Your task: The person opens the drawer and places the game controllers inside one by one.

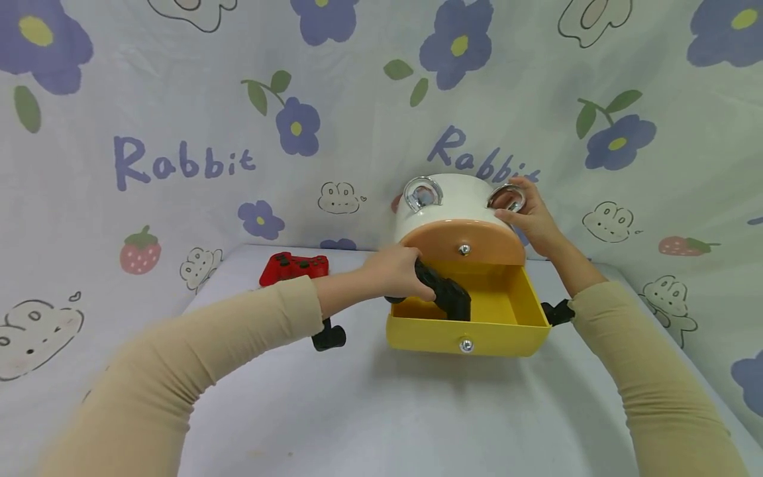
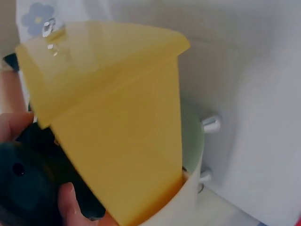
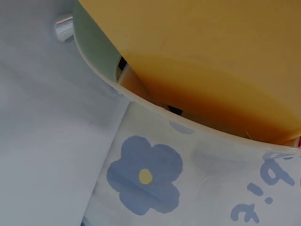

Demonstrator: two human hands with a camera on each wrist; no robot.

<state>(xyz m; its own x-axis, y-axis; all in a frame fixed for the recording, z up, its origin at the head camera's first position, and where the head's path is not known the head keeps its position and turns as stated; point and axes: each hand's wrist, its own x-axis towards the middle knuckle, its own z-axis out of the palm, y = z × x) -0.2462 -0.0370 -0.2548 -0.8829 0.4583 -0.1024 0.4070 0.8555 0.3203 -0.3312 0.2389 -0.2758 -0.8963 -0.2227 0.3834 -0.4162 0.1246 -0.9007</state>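
A white rounded case (image 1: 459,192) with an orange front panel (image 1: 444,240) stands at centre right in the head view, its yellow drawer (image 1: 507,336) pulled out. My left hand (image 1: 396,271) grips a black object (image 1: 454,301) partly inside the drawer's left side; the left wrist view shows fingers and thumb round the dark object (image 2: 28,188) beside the yellow drawer (image 2: 122,136). My right hand (image 1: 533,222) holds the silver ring (image 1: 514,190) at the case's top right. In the right wrist view the drawer (image 3: 211,56) and case rim show, but not the hand.
A red game controller (image 1: 286,266) lies at the back left of the white table (image 1: 334,411). Left of the drawer, a black cylindrical piece (image 1: 329,336) shows below the left forearm. A patterned cloth (image 1: 197,79) hangs behind. A silver ring (image 1: 422,192) tops the case's left side.
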